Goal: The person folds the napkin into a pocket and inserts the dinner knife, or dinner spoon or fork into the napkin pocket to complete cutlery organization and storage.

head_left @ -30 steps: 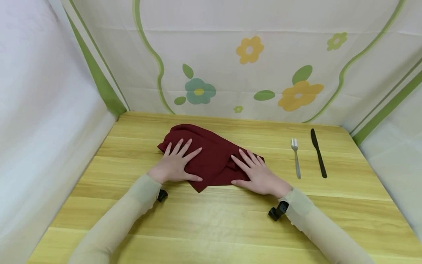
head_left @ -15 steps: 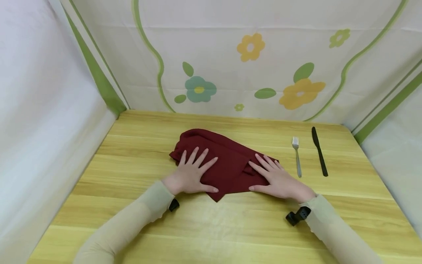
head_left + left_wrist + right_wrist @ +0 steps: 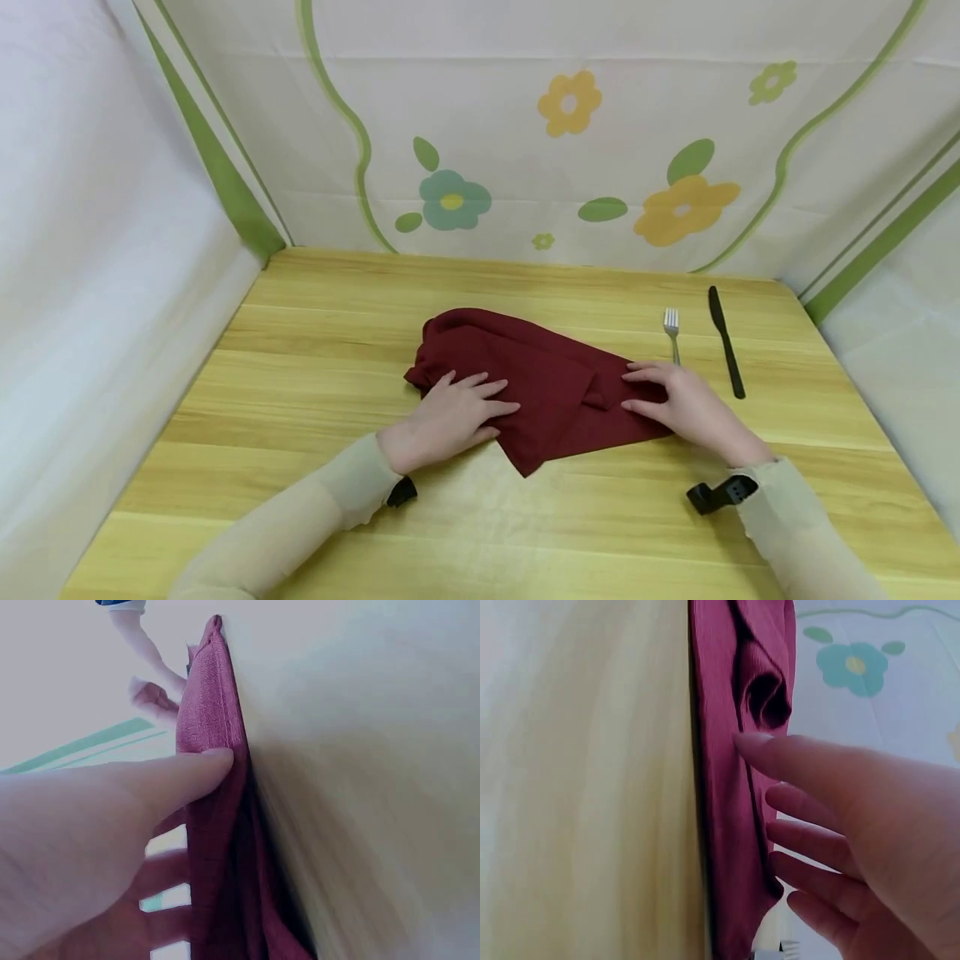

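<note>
A dark red cloth napkin point(image 3: 551, 392), loosely folded and wrinkled, lies on the wooden table, one pointed corner toward the person. On its left part rests the left hand point(image 3: 450, 421), fingers extended. The left wrist view has that thumb across the napkin's edge point(image 3: 214, 712), where the layers part slightly. At the narrow right end the right hand point(image 3: 693, 412) arches over the cloth, fingers lightly bent. Seen from the right wrist, the thumb tip meets the cloth point(image 3: 724, 772) below a small rolled fold, with the other fingers spread along its far side.
Right of the napkin lie a fork point(image 3: 671, 323), its handle partly hidden behind the right hand, and a black knife point(image 3: 726, 343). The wooden table point(image 3: 480, 533) meets a white flowered curtain point(image 3: 517, 158) at the back.
Both hands and the napkin have shifted right and toward the person. The right hand has lifted from lying flat to an arched pose, and the left hand's fingers have drawn closer together.
</note>
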The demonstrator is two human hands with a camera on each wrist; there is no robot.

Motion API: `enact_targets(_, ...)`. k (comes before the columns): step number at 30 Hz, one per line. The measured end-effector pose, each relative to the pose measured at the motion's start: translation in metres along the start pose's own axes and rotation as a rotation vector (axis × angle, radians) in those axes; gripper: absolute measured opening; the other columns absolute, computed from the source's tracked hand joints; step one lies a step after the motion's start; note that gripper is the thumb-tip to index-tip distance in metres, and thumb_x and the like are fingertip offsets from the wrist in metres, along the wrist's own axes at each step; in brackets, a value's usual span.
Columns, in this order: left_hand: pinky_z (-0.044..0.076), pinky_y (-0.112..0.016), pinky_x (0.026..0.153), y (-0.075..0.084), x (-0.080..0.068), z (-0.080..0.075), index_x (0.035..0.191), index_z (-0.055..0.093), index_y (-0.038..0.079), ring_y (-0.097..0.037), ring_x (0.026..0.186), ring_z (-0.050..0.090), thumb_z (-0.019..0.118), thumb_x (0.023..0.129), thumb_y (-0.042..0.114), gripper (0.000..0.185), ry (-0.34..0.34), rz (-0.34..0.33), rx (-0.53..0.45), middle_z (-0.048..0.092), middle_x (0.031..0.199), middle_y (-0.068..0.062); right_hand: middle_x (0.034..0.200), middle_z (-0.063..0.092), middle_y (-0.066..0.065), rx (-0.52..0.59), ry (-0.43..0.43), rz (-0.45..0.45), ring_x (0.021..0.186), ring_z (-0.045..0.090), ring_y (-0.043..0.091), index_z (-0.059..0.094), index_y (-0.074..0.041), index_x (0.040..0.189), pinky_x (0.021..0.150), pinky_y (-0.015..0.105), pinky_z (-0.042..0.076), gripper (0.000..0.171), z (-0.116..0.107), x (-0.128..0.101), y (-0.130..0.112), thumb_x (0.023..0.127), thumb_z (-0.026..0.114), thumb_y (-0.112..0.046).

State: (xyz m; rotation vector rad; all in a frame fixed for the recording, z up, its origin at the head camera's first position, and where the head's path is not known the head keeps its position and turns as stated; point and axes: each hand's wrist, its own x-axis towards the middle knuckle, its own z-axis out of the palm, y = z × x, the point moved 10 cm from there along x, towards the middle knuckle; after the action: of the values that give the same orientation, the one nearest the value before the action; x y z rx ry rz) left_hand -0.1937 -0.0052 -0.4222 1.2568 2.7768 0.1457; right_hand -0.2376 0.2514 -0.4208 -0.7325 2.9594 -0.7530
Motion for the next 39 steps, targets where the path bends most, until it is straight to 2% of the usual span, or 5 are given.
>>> enact_targets(5, 0.056, -0.032, 0.086, -0.005, 0.000, -0.025, 0.114, 0.079, 0.017, -0.014, 0.106, 0.068, 0.069, 0.100, 0.022, 0.018, 0.176, 0.042, -0.124, 0.073, 0.117, 0.001, 0.118, 0.068, 0.016, -0.060, 0.039, -0.008, 0.111, 0.063, 0.040, 0.078, -0.004, 0.111, 0.092, 0.057, 0.050, 0.021, -0.007, 0.003, 0.005, 0.090, 0.079, -0.008)
enact_targets(13, 0.053, -0.029, 0.074, -0.043, -0.010, -0.089, 0.108, 0.074, 0.011, -0.007, 0.081, 0.062, 0.062, 0.104, 0.014, 0.013, 0.460, -0.007, -0.504, 0.072, 0.097, 0.003, 0.108, 0.068, 0.009, -0.096, 0.086, -0.011, 0.098, 0.065, 0.031, 0.080, -0.008, 0.106, 0.081, 0.050, 0.053, 0.015, -0.013, 0.004, 0.013, 0.090, 0.079, -0.010)
enact_targets(20, 0.051, -0.036, 0.088, -0.120, -0.024, -0.135, 0.117, 0.073, 0.000, -0.021, 0.101, 0.067, 0.057, 0.106, 0.012, 0.023, 0.676, -0.222, -0.696, 0.073, 0.109, -0.011, 0.116, 0.067, 0.013, -0.101, 0.077, 0.018, 0.106, 0.062, 0.037, 0.078, -0.006, 0.115, 0.086, 0.056, 0.050, 0.024, -0.013, 0.011, 0.021, 0.091, 0.078, -0.011)
enact_targets(28, 0.048, -0.024, 0.079, -0.188, -0.035, -0.133, 0.124, 0.067, -0.005, -0.015, 0.091, 0.063, 0.050, 0.108, 0.017, 0.032, 0.751, -0.425, -0.854, 0.071, 0.109, -0.020, 0.103, 0.071, 0.009, -0.058, 0.025, 0.086, 0.091, 0.067, 0.029, 0.078, -0.006, 0.107, 0.078, 0.049, 0.053, 0.014, -0.014, 0.019, 0.032, 0.094, 0.074, -0.008)
enact_targets(39, 0.043, -0.025, 0.070, -0.192, -0.079, -0.178, 0.117, 0.070, -0.002, -0.012, 0.076, 0.059, 0.055, 0.106, 0.019, 0.028, 0.840, -0.438, -0.788, 0.072, 0.085, 0.003, 0.086, 0.074, -0.012, 0.225, 0.490, 0.127, 0.070, 0.065, -0.004, 0.075, 0.000, 0.106, 0.059, 0.011, 0.044, 0.012, -0.145, 0.004, 0.021, 0.097, 0.070, -0.007)
